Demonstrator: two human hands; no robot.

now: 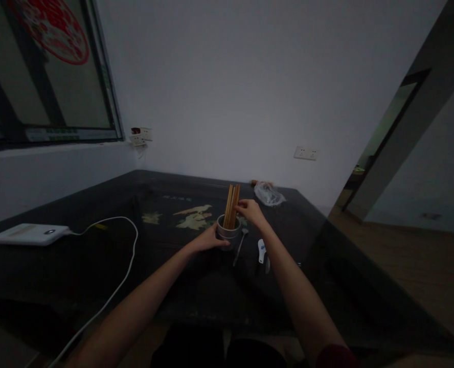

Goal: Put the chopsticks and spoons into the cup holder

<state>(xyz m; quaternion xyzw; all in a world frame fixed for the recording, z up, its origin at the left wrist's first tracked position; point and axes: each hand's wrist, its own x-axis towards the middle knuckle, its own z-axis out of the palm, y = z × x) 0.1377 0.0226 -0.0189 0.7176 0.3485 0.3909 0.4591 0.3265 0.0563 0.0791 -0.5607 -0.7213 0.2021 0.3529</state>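
A metal cup (229, 234) stands on the dark table, with a bunch of wooden chopsticks (231, 204) upright in it. My left hand (210, 238) is wrapped round the cup's left side, thumb across its front. At the chopsticks' right side, my right hand (249, 208) is closed, its fingertips pinching one or more of them. Just right of the cup lies a long-handled metal spoon (240, 247). A white ceramic spoon (262, 250) with a blue mark rests below my right hand, beside another small shiny utensil (267, 265).
A white box-like device (30, 234) sits at the table's left, its white cable (134, 250) curving across and over the front edge. Near the wall lies a crumpled clear plastic bag (268, 194). The dark table (165, 291) has a printed picture and meets the wall at the back.
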